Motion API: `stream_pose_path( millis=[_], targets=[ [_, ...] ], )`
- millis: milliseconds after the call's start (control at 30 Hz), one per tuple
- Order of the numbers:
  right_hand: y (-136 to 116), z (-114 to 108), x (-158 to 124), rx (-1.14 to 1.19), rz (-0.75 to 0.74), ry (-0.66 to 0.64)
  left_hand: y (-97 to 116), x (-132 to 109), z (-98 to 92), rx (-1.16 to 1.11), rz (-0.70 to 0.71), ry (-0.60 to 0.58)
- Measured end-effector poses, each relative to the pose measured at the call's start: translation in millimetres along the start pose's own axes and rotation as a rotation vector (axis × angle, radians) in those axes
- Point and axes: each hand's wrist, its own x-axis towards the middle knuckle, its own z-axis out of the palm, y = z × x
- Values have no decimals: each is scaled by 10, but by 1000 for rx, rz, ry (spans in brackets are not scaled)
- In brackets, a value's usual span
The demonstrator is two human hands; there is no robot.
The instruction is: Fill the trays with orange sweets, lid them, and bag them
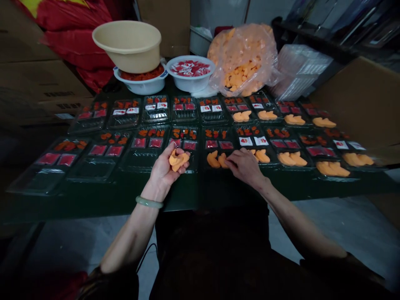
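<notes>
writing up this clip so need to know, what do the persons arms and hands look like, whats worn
The left hand and right hand are bare, with no gloves. A smooth pale green bangle circles the left wrist. Dark sleeves end partway up the arms, leaving the forearms uncovered.

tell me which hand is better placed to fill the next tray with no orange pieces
Left, likely: the left hand holds orange pieces just above a clear plastic tray that shows none in its lower part, while the right hand is at a tray already holding some.
</notes>
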Motion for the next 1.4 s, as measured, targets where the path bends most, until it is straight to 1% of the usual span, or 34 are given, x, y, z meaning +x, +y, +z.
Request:
stream_pose_path(
  millis=[33, 100, 167, 200, 267, 333, 367, 433, 500, 567, 633, 733, 833, 933, 1000, 1100, 1167, 1200, 1233, 1300, 1333, 1400],
  targets=[
    [-20, 8, -21, -63, 17, 4, 0, -7, 9, -3, 1, 2],
    [-78, 37, -25, -118, 53, 73, -5, -22, 34, -15, 4, 9],
    [-139, 78, -4, -91, 1, 130, -15, -39, 55, -38, 8, 12],
    [-166, 99, 9, -74, -49, 122, -22, -45, 61, -56, 14, 8],
    [-220, 130, 30, -65, -111, 56, -44, -52, 58, -98, 49, -14],
    [-294, 134, 52, -43, -103, 29, -75, -57, 39, -113, 109, -39],
    [-349, 124, 65, 2, -92, 56, -94, -62, 28, -97, 140, -50],
    [-500, 91, 104, 192, -90, 139, -141, -83, 12, -29, 195, -70],
    [-683, 63, 157, 483, -99, 178, -189, -118, 7, 58, 238, -94],
    [-850, 52, 219, 783, -69, 143, -223, -157, 6, 143, 256, -113],
    [-956, 50, 282, 1018, -29, 92, -225, -189, -9, 208, 240, -106],
    [-988, 36, 369, 1206, 18, 38, -150, -214, -104, 200, 221, -48],
    [-937, 39, 441, 1257, 123, 31, -25, -238, -289, 98, 292, -36],
    [-899, 113, 461, 1193, 236, 77, 74, -293, -479, 83, 401, -51],
    [-907, 200, 438, 1086, 241, 129, 113, -340, -559, 148, 479, -25],
    [-961, 349, 392, 822, 134, 258, 157, -387, -608, 250, 577, 37],
    [-1014, 437, 383, 584, 57, 351, 190, -390, -617, 278, 617, 87],
    [-1041, 472, 387, 457, 21, 366, 207, -385, -621, 277, 638, 117],
    [-1067, 500, 393, 334, -14, 351, 223, -379, -626, 268, 662, 148],
    [-1109, 532, 401, 133, -81, 244, 247, -370, -634, 248, 683, 183],
    [-1123, 536, 398, 61, -106, 179, 253, -370, -637, 244, 677, 176],
    [-1131, 531, 374, -14, -140, 92, 249, -374, -637, 265, 648, 114]
  ],
)
